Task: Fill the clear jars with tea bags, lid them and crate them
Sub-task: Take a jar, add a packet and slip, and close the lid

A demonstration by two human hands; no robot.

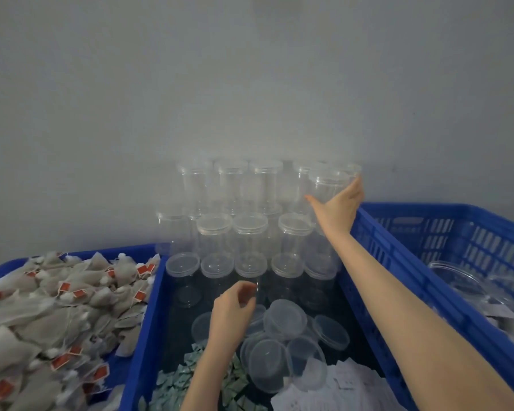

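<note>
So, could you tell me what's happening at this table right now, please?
A person is packing tea bags into clear jars. The right hand grips an empty lidded jar at the top of the stack against the wall. The left hand hovers, fingers loosely curled, over the loose lids in the middle blue crate. Tea bags fill the left crate.

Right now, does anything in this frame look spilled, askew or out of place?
Nothing stands out. The stacked clear plastic jars stand upright against the wall, loose clear round lids lie heaped in the middle blue plastic crate, and the right hand grips one top jar.
</note>
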